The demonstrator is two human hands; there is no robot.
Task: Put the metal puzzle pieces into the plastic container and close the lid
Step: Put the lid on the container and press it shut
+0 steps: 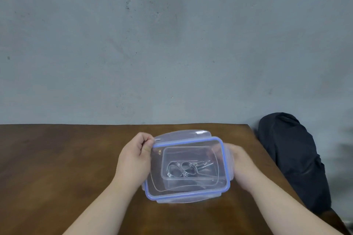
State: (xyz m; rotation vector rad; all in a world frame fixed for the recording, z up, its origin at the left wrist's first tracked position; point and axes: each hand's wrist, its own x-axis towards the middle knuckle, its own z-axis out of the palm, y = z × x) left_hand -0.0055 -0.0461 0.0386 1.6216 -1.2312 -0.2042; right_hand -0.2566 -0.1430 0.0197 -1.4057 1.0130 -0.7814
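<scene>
A clear plastic container (191, 182) stands on the brown wooden table (57, 158). Metal puzzle pieces (182, 169), rings and bent wire, lie inside it. A clear lid with a blue seal rim (224, 158) lies over the container, and the pieces show through it. My left hand (134, 158) pinches the lid's far left corner, thumb on its edge. My right hand (238, 164) grips the lid's right side and looks blurred. Whether the side latches are snapped down I cannot tell.
A dark bag or cloth bundle (292, 158) sits just past the table's right edge. A grey concrete wall (172, 44) rises right behind the table's far edge.
</scene>
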